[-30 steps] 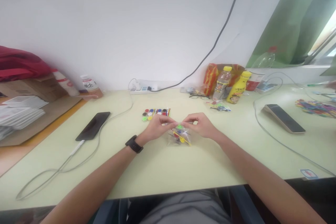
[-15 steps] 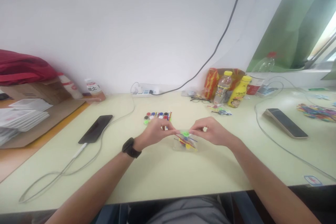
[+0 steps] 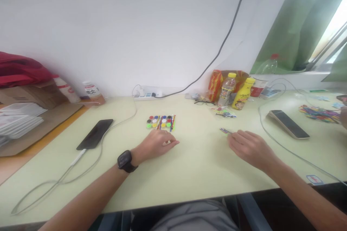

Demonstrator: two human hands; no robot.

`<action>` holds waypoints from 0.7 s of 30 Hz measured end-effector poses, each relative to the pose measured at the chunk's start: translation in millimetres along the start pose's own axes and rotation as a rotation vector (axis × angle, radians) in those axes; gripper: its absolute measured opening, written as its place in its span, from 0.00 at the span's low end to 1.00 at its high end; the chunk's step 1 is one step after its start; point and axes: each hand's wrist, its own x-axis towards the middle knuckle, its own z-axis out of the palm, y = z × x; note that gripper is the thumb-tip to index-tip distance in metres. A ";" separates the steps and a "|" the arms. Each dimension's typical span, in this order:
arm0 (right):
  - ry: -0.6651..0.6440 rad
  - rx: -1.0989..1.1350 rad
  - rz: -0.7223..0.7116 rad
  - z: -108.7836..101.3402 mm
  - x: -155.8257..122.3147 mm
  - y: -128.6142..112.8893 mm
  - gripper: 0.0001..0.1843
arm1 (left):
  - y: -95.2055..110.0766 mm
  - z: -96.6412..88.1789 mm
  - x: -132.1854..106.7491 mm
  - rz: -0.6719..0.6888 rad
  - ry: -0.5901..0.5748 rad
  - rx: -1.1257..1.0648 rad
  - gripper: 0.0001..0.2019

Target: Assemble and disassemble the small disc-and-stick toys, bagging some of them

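My left hand (image 3: 155, 145), with a black watch on its wrist, hovers over the table just in front of rows of small coloured round pots and thin coloured sticks (image 3: 162, 122). Its thumb and forefinger are loosely apart, with nothing visible between them. My right hand (image 3: 251, 148) is closed, knuckles up, farther right. A small bag of coloured pieces (image 3: 224, 130) pokes out past its fingertips; the rest is hidden under the hand. Behind it lies another clear packet of coloured pieces (image 3: 226, 113).
A black phone (image 3: 94, 134) on a charging cable lies left. Bottles (image 3: 227, 88), glasses (image 3: 204, 102) and a power strip (image 3: 148, 94) line the wall. A stand-like device (image 3: 288, 124) and a multicoloured pile (image 3: 318, 113) sit right, where another person's hand (image 3: 343, 115) shows at the edge.
My hands have parted. The left let go of the clear bag and drew slightly left and down; the right carried the bag to the right. Another person's hand has appeared at the right edge.
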 end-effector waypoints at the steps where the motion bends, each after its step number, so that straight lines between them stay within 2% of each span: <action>1: -0.014 -0.015 -0.029 10.3 -5.5 2.1 0.17 | -2.5 1.6 -1.7 -0.010 -0.004 -0.017 0.14; 4: -0.008 -0.030 -0.045 42.5 -15.7 7.9 0.18 | -5.8 6.8 -4.5 -0.046 0.002 -0.085 0.15; 8: -0.009 -0.073 0.064 70.1 -14.5 18.4 0.16 | -7.6 11.9 -6.1 -0.069 0.023 -0.116 0.14; 11: -0.046 -0.077 0.118 76.4 -7.0 26.1 0.17 | -10.4 14.0 -7.7 -0.087 0.022 -0.116 0.14; 17: -0.075 0.021 0.105 78.2 -2.9 39.6 0.17 | -11.3 17.5 -9.1 -0.124 -0.006 -0.063 0.13; 21: -0.040 0.002 0.113 75.6 -4.8 37.0 0.14 | -11.1 16.1 -6.2 -0.130 0.080 0.032 0.11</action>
